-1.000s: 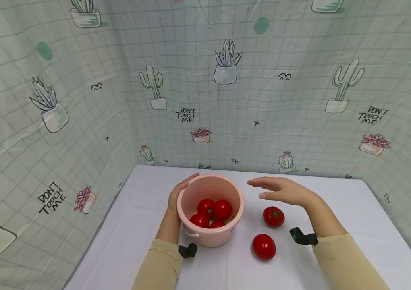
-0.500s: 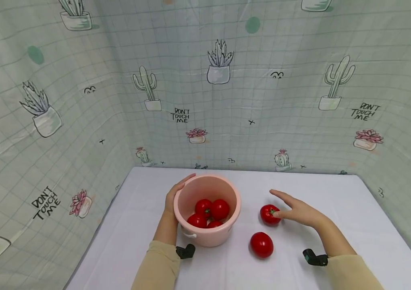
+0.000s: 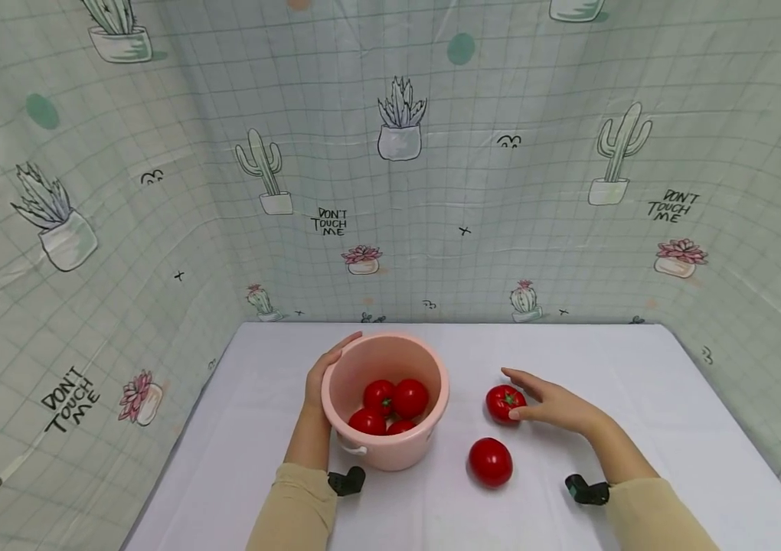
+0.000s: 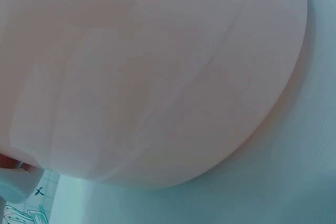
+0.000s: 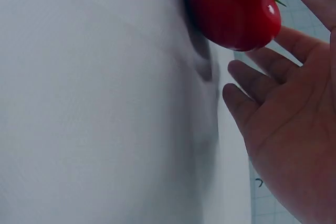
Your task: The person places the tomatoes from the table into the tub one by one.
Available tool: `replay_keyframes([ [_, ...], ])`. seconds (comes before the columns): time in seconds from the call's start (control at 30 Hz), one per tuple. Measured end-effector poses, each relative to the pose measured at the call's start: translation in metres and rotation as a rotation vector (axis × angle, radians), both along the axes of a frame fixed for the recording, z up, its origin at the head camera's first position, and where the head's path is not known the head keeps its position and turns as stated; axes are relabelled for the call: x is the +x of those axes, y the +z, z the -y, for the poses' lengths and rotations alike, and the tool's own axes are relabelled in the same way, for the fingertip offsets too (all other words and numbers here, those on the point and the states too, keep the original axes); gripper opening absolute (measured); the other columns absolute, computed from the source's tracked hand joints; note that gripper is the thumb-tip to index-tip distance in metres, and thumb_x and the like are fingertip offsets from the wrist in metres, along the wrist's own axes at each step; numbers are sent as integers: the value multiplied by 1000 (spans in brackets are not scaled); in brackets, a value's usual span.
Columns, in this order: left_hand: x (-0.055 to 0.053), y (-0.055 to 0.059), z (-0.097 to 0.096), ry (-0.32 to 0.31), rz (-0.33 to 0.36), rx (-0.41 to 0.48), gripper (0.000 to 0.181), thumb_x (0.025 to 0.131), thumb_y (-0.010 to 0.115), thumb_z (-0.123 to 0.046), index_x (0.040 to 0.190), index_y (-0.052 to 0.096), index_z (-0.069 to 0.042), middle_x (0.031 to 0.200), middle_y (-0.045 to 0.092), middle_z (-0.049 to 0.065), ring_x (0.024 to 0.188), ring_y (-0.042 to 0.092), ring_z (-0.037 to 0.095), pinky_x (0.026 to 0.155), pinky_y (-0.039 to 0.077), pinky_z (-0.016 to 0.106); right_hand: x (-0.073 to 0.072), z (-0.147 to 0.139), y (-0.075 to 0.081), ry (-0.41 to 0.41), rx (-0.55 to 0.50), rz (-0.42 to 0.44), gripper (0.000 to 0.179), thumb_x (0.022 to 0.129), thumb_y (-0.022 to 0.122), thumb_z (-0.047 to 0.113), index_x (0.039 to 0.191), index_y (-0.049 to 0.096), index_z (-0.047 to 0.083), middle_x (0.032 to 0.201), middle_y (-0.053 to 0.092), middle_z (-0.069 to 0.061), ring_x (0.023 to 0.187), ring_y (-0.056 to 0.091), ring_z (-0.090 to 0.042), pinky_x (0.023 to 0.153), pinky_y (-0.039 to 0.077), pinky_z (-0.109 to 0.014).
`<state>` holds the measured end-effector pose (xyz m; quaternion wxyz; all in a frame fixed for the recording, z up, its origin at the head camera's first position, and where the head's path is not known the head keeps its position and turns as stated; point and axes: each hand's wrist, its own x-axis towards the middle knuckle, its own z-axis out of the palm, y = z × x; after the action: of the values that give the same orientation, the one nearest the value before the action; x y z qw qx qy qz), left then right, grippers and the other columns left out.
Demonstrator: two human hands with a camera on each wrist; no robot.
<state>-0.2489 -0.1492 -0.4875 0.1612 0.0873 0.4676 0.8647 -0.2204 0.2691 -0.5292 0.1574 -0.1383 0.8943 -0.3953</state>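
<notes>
A pink bucket (image 3: 397, 456) stands on the white table, with several red tomatoes (image 3: 410, 398) inside it. My left hand (image 3: 318, 379) holds the bucket's left side, fingers along the outside of the rim. The bucket's wall (image 4: 157, 93) fills most of the left wrist view. My right hand (image 3: 556, 405) is around the right side of a tomato (image 3: 503, 403) with a green stem, thumb near and fingers beyond it. In the right wrist view the fingers are spread behind that tomato (image 5: 233, 9). A second loose tomato (image 3: 490, 462) lies closer to me.
The white tabletop (image 3: 225, 490) reaches back to a cloth backdrop (image 3: 459, 176) printed with cacti, which also rises on both sides. A small white handle mount (image 3: 352, 448) sits on the bucket's near left side. Dark wrist mounts (image 3: 586, 490) stick out from the sleeves.
My right hand has moved down from above the farther loose tomato and come in around its right side. The left hand keeps its place on the bucket. The head view has shifted slightly right.
</notes>
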Motion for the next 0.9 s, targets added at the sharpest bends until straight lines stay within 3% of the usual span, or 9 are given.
replay_keyframes([
  [0.17, 0, -1, 2, 1, -12, 14, 49, 100, 28, -27, 142, 54, -22, 138, 60, -8, 135, 45, 19, 121, 27, 41, -2, 2, -6, -17, -11, -6, 82, 85, 73, 41, 154, 34, 18, 157, 37, -18, 144, 31, -46, 109, 36, -64],
  [0.43, 1, -1, 0, -7, -9, 26, 49, 100, 28, -28, 141, 53, -21, 136, 61, -7, 139, 40, 24, 124, 18, 47, 1, 3, -13, -39, 16, -31, 80, 85, 72, 43, 153, 36, 21, 156, 37, -17, 143, 31, -46, 108, 35, -66],
  [0.7, 2, -1, 1, 7, -8, -24, 51, 99, 31, -31, 146, 48, -21, 143, 56, -6, 140, 42, 23, 122, 24, 47, 3, 7, -14, -46, 10, -43, 73, 85, 72, 43, 149, 43, 24, 152, 44, -17, 138, 38, -45, 104, 41, -63],
  [0.9, 1, -1, 0, 4, 4, -11, 51, 99, 33, -31, 146, 48, -21, 144, 55, -5, 141, 41, 24, 123, 23, 46, 3, 5, -17, -54, -7, -35, 71, 85, 73, 42, 148, 45, 25, 150, 45, -17, 137, 39, -45, 103, 44, -62],
])
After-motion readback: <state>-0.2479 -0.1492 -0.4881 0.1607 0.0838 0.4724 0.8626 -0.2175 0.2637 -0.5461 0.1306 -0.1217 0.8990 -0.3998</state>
